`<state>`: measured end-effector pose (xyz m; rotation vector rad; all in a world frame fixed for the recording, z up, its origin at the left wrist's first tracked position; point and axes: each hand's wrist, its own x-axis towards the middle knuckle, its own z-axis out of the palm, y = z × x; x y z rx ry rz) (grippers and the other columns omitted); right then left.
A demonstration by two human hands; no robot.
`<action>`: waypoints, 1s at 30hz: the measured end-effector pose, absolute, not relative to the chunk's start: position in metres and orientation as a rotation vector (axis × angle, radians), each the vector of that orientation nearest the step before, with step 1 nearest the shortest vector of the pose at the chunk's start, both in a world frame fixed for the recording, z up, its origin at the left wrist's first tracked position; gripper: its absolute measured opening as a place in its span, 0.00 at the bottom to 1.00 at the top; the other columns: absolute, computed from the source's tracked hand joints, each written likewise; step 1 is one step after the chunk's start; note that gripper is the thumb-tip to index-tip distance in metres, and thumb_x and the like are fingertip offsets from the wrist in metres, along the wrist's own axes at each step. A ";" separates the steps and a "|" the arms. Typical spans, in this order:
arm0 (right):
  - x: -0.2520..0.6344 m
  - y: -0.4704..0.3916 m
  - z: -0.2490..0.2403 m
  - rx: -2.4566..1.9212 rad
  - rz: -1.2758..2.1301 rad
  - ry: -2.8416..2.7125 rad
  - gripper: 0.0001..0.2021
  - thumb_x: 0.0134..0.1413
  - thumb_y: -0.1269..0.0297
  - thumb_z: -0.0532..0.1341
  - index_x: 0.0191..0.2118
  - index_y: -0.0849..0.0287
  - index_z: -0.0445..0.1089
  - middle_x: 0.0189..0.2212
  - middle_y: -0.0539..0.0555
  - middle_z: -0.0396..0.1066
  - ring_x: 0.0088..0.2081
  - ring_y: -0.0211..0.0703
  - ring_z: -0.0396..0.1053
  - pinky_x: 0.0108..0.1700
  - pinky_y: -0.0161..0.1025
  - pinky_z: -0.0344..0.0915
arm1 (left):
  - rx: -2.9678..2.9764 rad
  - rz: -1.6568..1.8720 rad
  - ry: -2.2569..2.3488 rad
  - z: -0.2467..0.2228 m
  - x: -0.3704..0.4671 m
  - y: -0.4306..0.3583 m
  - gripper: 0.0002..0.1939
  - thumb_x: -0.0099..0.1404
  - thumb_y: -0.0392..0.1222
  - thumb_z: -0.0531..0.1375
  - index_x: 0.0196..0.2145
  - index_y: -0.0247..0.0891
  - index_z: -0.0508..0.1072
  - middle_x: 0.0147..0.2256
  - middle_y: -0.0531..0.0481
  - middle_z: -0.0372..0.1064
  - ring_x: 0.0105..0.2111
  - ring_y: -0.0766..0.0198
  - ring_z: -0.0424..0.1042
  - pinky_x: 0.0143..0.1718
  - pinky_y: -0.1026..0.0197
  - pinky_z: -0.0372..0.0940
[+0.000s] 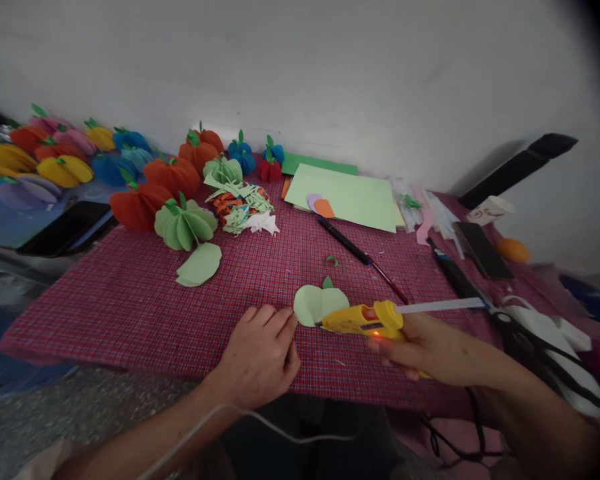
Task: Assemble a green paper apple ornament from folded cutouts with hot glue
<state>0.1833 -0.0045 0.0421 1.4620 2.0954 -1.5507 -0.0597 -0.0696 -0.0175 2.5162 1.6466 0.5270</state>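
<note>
My right hand (420, 347) is wrapped round the handle of a yellow hot glue gun (365, 319) with a lit red light. A translucent glue stick (440, 305) sticks out of its back. The gun's nozzle touches or hovers just over the lower edge of a flat light green paper pumpkin (307, 304), which lies on the cloth with a small green leaf (327, 283) at its top. Beside the pumpkin's left edge rests my left hand (263, 353), fingers curled and tips close against the paper; whether anything is inside them is hidden.
Folded light green paper (200, 265) lies left, near a finished green pumpkin (186, 223) and several coloured ones. Paper scraps (243, 207), card sheets (350, 193) and a black pen (345, 240) are farther back. Scissors (535, 347), a phone (483, 250) and a paper cup (490, 210) stand right.
</note>
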 end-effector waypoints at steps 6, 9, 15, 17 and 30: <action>0.180 -0.005 0.043 1.439 -1.558 2.112 0.17 0.53 0.50 0.52 0.33 0.61 0.63 0.20 0.48 0.61 0.18 0.30 0.57 0.18 0.28 0.56 | 2.507 0.505 1.651 -0.015 -0.059 -0.070 0.18 0.57 0.36 0.51 0.45 0.34 0.67 0.41 0.43 0.68 0.39 0.55 0.62 0.40 0.50 0.58; 0.176 -0.004 0.044 1.434 -1.552 2.119 0.17 0.53 0.50 0.51 0.34 0.61 0.63 0.21 0.48 0.61 0.18 0.30 0.58 0.18 0.28 0.57 | 2.504 0.526 1.653 -0.015 -0.059 -0.070 0.18 0.57 0.36 0.51 0.45 0.34 0.67 0.40 0.43 0.68 0.39 0.55 0.62 0.40 0.50 0.58; 0.168 -0.002 0.044 1.436 -1.571 2.094 0.18 0.53 0.49 0.51 0.35 0.61 0.63 0.21 0.48 0.61 0.18 0.30 0.58 0.18 0.27 0.56 | 2.506 0.474 1.638 -0.015 -0.061 -0.070 0.19 0.56 0.37 0.51 0.47 0.34 0.66 0.41 0.44 0.67 0.39 0.55 0.61 0.40 0.50 0.58; 0.166 -0.001 0.045 1.441 -1.568 2.087 0.18 0.53 0.49 0.51 0.35 0.61 0.63 0.20 0.47 0.61 0.17 0.30 0.58 0.17 0.27 0.56 | 2.508 0.454 1.635 -0.015 -0.061 -0.070 0.20 0.56 0.37 0.51 0.47 0.34 0.66 0.42 0.44 0.67 0.39 0.55 0.61 0.40 0.50 0.57; 0.149 0.009 0.047 1.439 -1.604 2.147 0.15 0.53 0.54 0.52 0.30 0.62 0.62 0.17 0.46 0.59 0.16 0.28 0.56 0.16 0.26 0.54 | 2.476 0.432 1.643 -0.014 -0.061 -0.069 0.18 0.55 0.35 0.52 0.45 0.35 0.67 0.40 0.44 0.66 0.39 0.56 0.61 0.40 0.51 0.58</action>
